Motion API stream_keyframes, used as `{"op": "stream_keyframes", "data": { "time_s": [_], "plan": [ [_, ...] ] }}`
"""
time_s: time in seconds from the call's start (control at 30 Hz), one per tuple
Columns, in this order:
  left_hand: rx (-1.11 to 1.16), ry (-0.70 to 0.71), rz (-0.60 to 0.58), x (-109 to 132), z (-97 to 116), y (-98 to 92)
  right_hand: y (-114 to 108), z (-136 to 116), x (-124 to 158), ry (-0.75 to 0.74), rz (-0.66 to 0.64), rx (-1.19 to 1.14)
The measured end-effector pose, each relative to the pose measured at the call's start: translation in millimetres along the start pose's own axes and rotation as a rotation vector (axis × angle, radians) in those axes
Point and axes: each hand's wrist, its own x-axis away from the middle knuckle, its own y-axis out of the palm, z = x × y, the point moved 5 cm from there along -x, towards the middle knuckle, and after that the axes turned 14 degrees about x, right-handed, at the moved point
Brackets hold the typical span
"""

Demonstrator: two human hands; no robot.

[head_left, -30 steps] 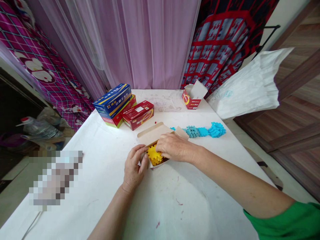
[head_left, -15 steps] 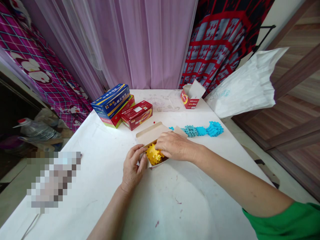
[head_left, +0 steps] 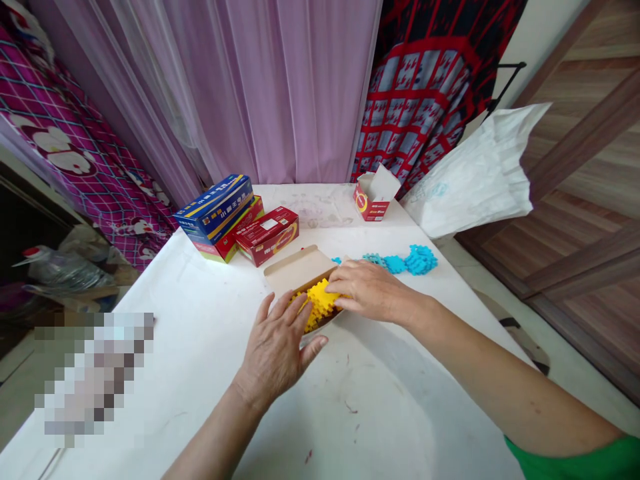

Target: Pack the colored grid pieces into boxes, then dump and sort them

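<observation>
A small open cardboard box [head_left: 296,269] lies in the middle of the white table [head_left: 200,320], flap raised toward the back. Yellow interlocking plastic pieces [head_left: 320,303] stick out of it. My left hand [head_left: 276,350] lies over the near left side of the box, fingers stretched out and resting on the yellow pieces. My right hand [head_left: 367,290] comes in from the right, fingers curled round the yellow pieces at the box's right side.
Blue interlocking pieces [head_left: 407,260] lie behind my right hand. Stacked blue and red boxes [head_left: 220,213] and a red box [head_left: 267,235] stand at the back left. An open red carton [head_left: 373,197] and a white bag [head_left: 475,180] are at the back right. Curtains hang behind.
My left hand has opened from gripping the box's near end and now lies flat over it. The yellow pieces have risen higher out of the box under my right hand.
</observation>
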Motion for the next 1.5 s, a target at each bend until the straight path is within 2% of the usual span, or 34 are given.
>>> {"op": "stream_keyframes", "data": {
  "time_s": [0.13, 0.27, 0.47, 0.7, 0.97, 1.3, 1.5],
  "plan": [
    [-0.046, 0.045, -0.074, -5.3, 4.3, 3.0, 4.9, -10.3, -12.0, -0.052, -0.042, -0.020],
    [-0.094, 0.083, -0.140, -2.5, 5.2, 3.8, 10.3, -9.5, -13.1, -0.058, -0.070, -0.063],
    [-0.105, -0.001, -0.269, -5.1, 6.1, 10.1, 14.6, 1.3, -6.3, -0.002, -0.051, -0.149],
    [-0.097, 0.008, -0.210, -4.7, 5.8, 10.5, 9.2, 4.4, -14.8, 0.014, -0.141, -0.137],
    [-0.126, 0.059, -0.137, -1.1, 4.5, 9.2, -0.6, 26.0, -6.0, 0.049, -0.168, 0.050],
    [-0.142, 0.051, -0.166, -4.8, 16.1, 12.0, 6.1, 17.1, -6.0, -0.005, -0.238, -0.045],
    [-0.114, 0.038, -0.161, -9.3, 19.9, 16.3, 0.6, 16.6, -2.4, 0.014, -0.169, -0.038]
  ]
}}
